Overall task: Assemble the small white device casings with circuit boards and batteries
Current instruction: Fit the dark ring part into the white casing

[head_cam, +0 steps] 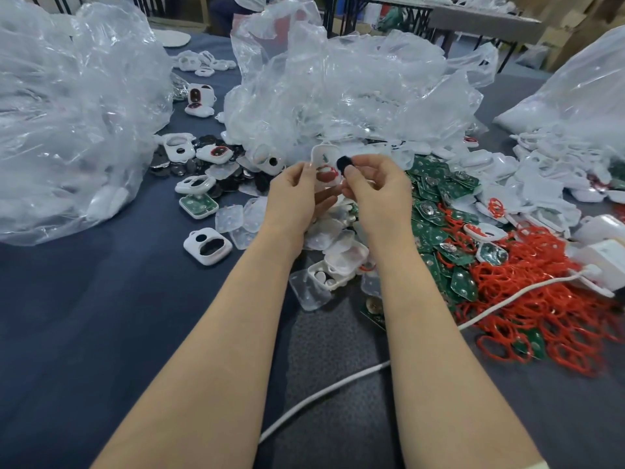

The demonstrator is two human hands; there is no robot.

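Nothing in the frame can be read: no words, brands, numbers or signs.

The green circuit boards (436, 192), heaped right of centre, carry pale marks that are too small and blurred to make out. The white casing (324, 157) held up in the middle of the frame and the small black disc (344, 163) just beside it show no legible print. Any print on the cardboard boxes (581, 15) at the upper right is too far off and too soft to tell.

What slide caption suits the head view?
The left hand holds a white casing; the right hand pinches a black disc beside it.
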